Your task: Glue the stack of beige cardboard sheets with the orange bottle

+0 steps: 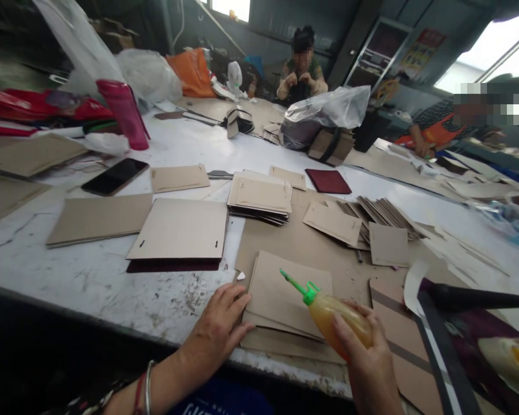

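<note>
The right hand (367,357) is wrapped around a glue bottle (335,314) of yellowish liquid, whose green nozzle points up and to the left over a small stack of brown cardboard sheets (281,300) at the near table edge. No label or brand shows on the bottle. The left hand (220,331) lies open, palm down, fingers spread, touching the left edge of that same stack; two bangles, one red and one silver, sit on its wrist.

Just right of the bottle lies a cardboard piece with dark tape strips (398,328), and past it a black tool handle (476,300) rests across a dark maroon sheet. Further out on the white table (90,276) sit one large cardboard panel over a maroon backing (179,233), one plain flat sheet (99,219) to its left, one taller stack of notched cards (259,199), a fanned pile of cards (383,213) and one maroon card (328,181). One black phone (115,176) lies face up near one pink bottle (123,112).

At the far side two other people work: one sits facing the table with hands raised to the chest (301,78), another leans in from the right (450,129). A red poster (421,52) on the back wall bears writing too small to read. A blue garment at the bottom edge shows white letters cut off by the frame, unreadable.
</note>
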Available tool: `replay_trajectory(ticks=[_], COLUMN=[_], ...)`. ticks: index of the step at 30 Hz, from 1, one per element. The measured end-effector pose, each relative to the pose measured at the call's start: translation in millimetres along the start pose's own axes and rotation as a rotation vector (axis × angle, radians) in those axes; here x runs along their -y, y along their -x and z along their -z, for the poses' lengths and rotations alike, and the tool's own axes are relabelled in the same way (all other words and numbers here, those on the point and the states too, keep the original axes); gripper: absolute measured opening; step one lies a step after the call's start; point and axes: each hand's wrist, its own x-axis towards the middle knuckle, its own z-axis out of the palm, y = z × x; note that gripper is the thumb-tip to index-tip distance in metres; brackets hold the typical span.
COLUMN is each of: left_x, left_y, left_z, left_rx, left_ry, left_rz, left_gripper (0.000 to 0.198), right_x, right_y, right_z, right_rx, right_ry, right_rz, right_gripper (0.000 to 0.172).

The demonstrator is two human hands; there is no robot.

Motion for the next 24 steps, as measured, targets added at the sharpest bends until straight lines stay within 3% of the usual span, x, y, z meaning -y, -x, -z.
replay_trajectory(ticks=[3, 11, 24], left_x=[2, 8, 14], left_y=[-2, 0, 0], left_z=[0.2, -2.7, -5.3], left_rx=[-0.026, -0.013, -0.023], left_ry=[-0.078, -0.080, -0.067], left_rz=[-0.021, -0.054, -0.092], left_gripper=[0.032, 0.034, 0.039], right_x=[6, 11, 6], right_y=[-5, -19, -49], right_z=[-9, -28, -33], right_rx=[0.039, 0.046, 0.138], right_ry=[0.164, 0.317, 0.492], right_rz=[0.062, 0.247, 0.610], right_gripper=[0.057, 0.052, 0.041])
